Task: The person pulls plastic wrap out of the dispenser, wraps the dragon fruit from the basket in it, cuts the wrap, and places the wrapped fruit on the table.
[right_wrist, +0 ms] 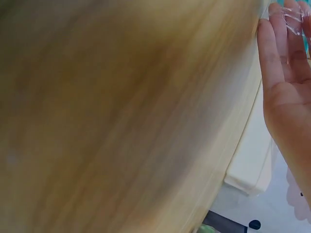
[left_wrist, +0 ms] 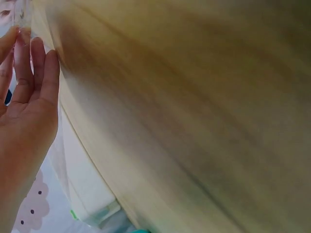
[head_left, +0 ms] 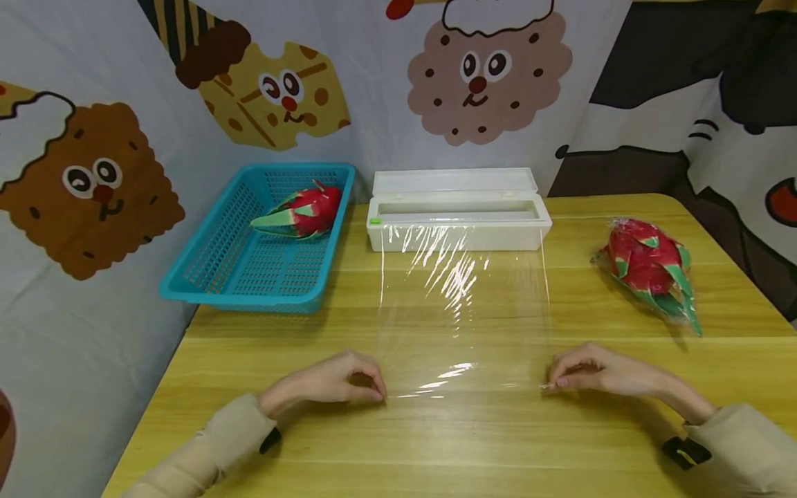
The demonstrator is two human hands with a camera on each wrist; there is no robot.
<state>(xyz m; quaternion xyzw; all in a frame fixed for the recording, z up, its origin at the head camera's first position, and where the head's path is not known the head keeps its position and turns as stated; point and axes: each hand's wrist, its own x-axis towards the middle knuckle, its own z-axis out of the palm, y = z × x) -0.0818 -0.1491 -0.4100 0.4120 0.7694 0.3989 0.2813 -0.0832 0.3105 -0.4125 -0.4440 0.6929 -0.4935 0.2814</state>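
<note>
At six o'clock from the dispenser (head_left: 459, 220), my left hand (head_left: 330, 382) and right hand (head_left: 598, 373) pinch the cling film (head_left: 463, 311) corners, keeping it taut.

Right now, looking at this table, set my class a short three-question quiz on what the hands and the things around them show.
1. True or false: the cling film is still joined to the white dispenser box.
2. What does each hand pinch: the left hand and the right hand?
3. Where is the wrapped dragon fruit? A) in the blue basket B) on the table, right of the box C) in the box

Key: 1 true; 2 a near corner of the film; 3 B.
</note>
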